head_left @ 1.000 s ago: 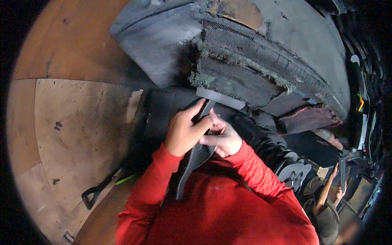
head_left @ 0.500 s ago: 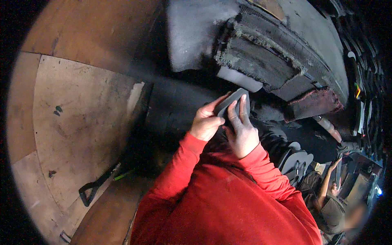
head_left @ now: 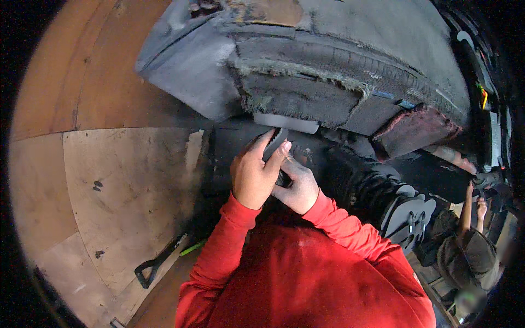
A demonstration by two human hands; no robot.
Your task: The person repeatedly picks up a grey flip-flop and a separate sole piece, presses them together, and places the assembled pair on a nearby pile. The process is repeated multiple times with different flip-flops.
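Observation:
My left hand (head_left: pixel 252 174) is closed round a dark grey, flat sole (head_left: pixel 275 141), like those of the flip-flops nearby. The sole is tilted up, with its edge toward me. On its other side my right hand (head_left: pixel 299 187) grips it low, the fingers partly hidden behind the left thumb. Both hands are close together in front of my chest, just below the frayed dark cloth pad (head_left: pixel 301 98). To the right stands a row of grey flip-flops (head_left: pixel 407 216) packed upright, straps showing on the nearest ones.
A large grey dusty covered bulk (head_left: pixel 383 33) arches across the far side, with a reddish cloth flap (head_left: pixel 413 131) on it. Wooden panels (head_left: pixel 136 191) fill the left, where a black handle (head_left: pixel 156 268) lies. At the right edge a co-worker (head_left: pixel 473 254) raises both arms.
My hands and the sole have moved left and a little nearer; the sole has turned from its broad face to its edge. The view has swung to the right.

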